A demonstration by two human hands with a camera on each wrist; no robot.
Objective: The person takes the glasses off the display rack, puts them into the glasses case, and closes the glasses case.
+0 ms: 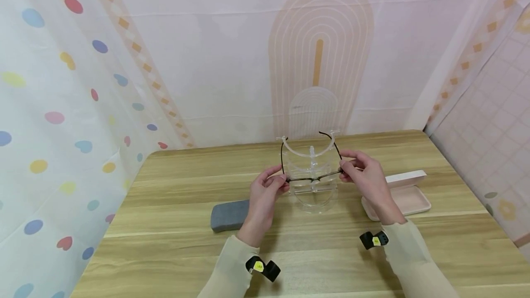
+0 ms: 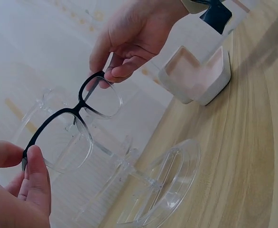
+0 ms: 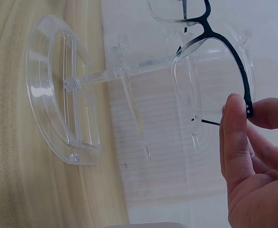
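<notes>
Both hands hold a pair of eyeglasses (image 1: pixel 301 180) with a black upper rim and clear lower rims, its temples unfolded and pointing to the back. My left hand (image 1: pixel 262 197) pinches the left front corner between thumb and fingers. At the opposite corner my right hand (image 3: pixel 260 166) pinches the frame near the hinge. Behind the glasses stands a clear, tiered display stand (image 2: pixel 192 164), upright on a curved base. In the head view the temples overlap the stand's top arc; whether they rest on it, I cannot tell.
A grey glasses case (image 1: pixel 230 217), closed, lies left of the stand, partly behind the left hand. On the right a white case (image 1: pixel 423 206) with a pink inside lies open, partly behind the right hand. A patterned cloth (image 1: pixel 232 68) hangs behind the wooden table (image 1: pixel 174 243).
</notes>
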